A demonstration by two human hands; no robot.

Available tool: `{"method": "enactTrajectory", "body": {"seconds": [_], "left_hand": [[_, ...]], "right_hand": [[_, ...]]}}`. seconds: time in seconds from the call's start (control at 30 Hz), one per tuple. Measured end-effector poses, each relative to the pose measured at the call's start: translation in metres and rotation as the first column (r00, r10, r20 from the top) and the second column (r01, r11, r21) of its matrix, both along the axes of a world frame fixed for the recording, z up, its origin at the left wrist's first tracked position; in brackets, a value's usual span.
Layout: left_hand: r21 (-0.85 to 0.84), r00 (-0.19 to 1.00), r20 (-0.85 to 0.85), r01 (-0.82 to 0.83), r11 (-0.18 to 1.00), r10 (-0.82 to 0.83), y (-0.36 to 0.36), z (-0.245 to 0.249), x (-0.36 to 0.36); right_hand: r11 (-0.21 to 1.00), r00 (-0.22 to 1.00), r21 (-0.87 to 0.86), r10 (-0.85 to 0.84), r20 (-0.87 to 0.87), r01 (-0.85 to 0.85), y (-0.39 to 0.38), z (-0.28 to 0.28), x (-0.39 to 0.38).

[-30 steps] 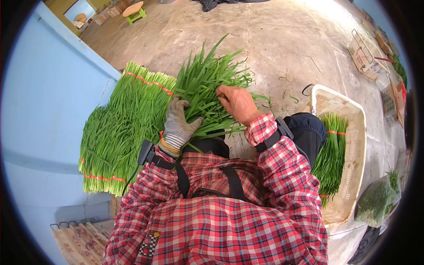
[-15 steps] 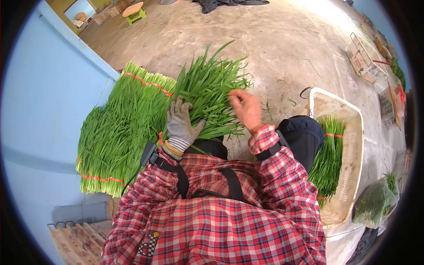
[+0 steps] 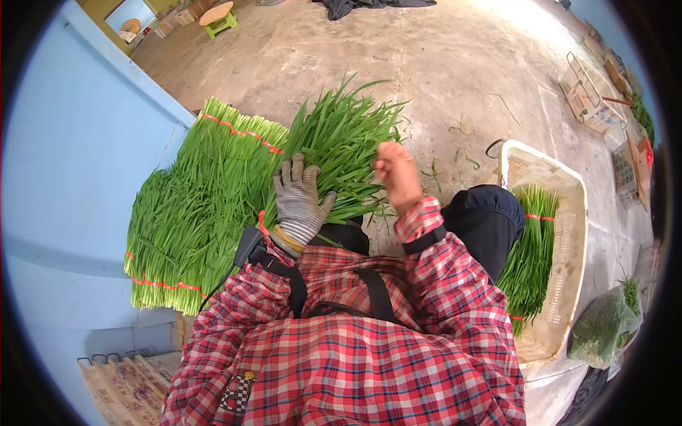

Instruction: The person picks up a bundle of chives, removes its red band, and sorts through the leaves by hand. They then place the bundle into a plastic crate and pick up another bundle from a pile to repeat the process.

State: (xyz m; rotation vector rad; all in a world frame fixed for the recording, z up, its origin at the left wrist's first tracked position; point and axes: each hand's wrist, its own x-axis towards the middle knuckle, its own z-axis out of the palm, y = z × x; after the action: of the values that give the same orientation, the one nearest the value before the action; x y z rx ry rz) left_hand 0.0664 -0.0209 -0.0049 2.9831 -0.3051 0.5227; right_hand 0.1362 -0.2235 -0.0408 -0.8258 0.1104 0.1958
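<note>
A loose heap of garlic chives with long flat leaves lies in front of me, over my lap. My left hand, in a grey striped glove, rests flat on the near left side of this heap, its fingers stretched out. At the right edge of the leaves, my bare right hand is raised with its fingers curled together. Whatever may be in those fingers is too small or blurred to make out. Tied bundles of garlic chives with red bands are stacked to my left, against the left hand's side of the heap.
A white plastic crate at my right holds banded chives. Beyond it sit a clear bag of greens and another crate. A blue wall stands close on the left. Leaf scraps litter the concrete floor.
My right hand has shifted slightly right and nearer to me, its fingers still curled. My left hand stays on the chives. The whole view has turned a little.
</note>
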Motion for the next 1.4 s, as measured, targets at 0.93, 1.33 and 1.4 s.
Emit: {"method": "enactTrajectory", "body": {"seconds": [0.93,1.33,1.4], "left_hand": [[0.012,0.996,0.019,0.082,0.997,-0.082,-0.003,0.008,-0.013],[-0.089,0.996,-0.027,0.082,0.993,-0.085,0.003,0.002,-0.011],[-0.121,0.996,-0.034,0.076,0.990,-0.081,0.005,0.003,-0.011]], "right_hand": [[-0.015,0.558,-0.585,-0.279,0.782,0.811,-0.092,0.035,0.022],[0.392,0.824,-0.802,0.163,0.542,0.450,-0.015,0.031,0.003],[0.349,0.829,-0.810,0.141,0.542,0.470,-0.009,0.037,0.004]]}}
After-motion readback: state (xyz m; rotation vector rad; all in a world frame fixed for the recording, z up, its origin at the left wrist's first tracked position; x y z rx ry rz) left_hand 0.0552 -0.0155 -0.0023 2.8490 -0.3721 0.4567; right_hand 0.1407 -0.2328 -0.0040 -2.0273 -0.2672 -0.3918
